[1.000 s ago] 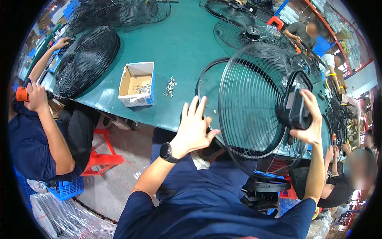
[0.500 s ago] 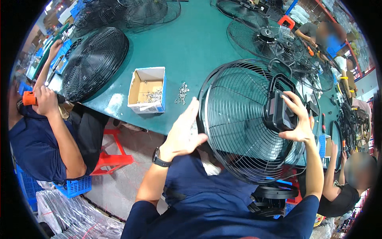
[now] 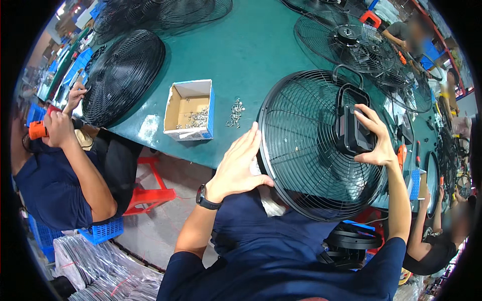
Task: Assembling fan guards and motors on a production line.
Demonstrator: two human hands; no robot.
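A round black wire fan cage (image 3: 306, 135) stands tilted at the near table edge, partly over my lap. On its hub sits a black plastic housing (image 3: 350, 131) beneath a bent metal handle (image 3: 346, 70). My right hand (image 3: 377, 138) is closed around the housing's right side, fingers on top and thumb below. My left hand (image 3: 238, 168) is stretched out, its fingertips and thumb against the cage's left rim. Left of the cage lie loose screws (image 3: 235, 114) in a small pile. Beside them stands an open cardboard box (image 3: 188, 135) with more screws inside.
More black fan cages lie on the green table (image 3: 251, 45), at the left (image 3: 123, 78) and far right (image 3: 346, 37). A co-worker at left holds an orange-and-black tool (image 3: 37, 129). A red stool (image 3: 150, 193) stands below the table edge. Other people work at right.
The cage has turned slightly, its left rim now facing me more squarely. My left hand has come to rest against that rim. My right hand keeps its hold on the housing.
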